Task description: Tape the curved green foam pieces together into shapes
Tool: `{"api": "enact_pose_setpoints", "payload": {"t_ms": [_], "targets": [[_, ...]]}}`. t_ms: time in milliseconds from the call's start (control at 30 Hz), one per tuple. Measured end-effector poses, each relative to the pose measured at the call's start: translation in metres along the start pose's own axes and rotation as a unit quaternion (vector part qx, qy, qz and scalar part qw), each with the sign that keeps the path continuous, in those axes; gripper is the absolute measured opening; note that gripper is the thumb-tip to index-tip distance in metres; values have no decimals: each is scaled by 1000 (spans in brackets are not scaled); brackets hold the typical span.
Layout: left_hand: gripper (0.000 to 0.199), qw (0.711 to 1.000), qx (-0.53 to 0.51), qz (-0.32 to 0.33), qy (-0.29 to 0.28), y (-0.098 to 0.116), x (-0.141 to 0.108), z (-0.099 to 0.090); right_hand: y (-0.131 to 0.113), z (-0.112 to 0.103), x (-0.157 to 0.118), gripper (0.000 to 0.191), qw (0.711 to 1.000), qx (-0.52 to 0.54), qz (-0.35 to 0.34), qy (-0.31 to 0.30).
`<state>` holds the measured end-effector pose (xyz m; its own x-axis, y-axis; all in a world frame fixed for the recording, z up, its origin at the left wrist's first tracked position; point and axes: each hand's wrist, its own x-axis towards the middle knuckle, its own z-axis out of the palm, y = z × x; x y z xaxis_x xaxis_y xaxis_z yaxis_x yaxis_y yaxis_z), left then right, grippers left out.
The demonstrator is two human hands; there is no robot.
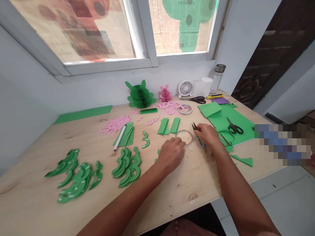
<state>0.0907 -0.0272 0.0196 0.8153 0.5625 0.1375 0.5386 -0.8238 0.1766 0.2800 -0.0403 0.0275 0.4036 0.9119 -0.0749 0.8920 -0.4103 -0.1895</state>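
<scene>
My left hand is over the middle of the table, its fingers curled together at the near left edge of a thin, nearly used-up roll of tape. A scrap of green paper shows just left of this hand. To the right, my right hand is closed around a small pair of scissors; the dark pointed blades stick out past the fingers, away from me, and a bluish handle shows beneath. Two folded green paper strips lie beyond the tape roll. Scalloped green paper cutouts are piled left of my left hand.
More green cutouts lie at left, near a white pen and pink cutouts. Green and pink honeycomb paper figures stand by the wall with a small fan and bottle. Black-handled scissors rest on green sheets.
</scene>
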Motion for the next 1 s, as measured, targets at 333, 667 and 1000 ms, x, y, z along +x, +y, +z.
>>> {"api": "enact_pose_setpoints", "payload": {"t_ms": [333,667,1000], "targets": [[11,996,-71,-35,37,3,16,13,1,7,0,26,1000,4,13,18],[9,909,-377,-114,139,-2,-13,-8,-14,-9,-16,30,907,367,-200,44],[9,883,-424,-132,155,-8,-17,-3,-23,-12,-22,24,886,396,-238,37]]}}
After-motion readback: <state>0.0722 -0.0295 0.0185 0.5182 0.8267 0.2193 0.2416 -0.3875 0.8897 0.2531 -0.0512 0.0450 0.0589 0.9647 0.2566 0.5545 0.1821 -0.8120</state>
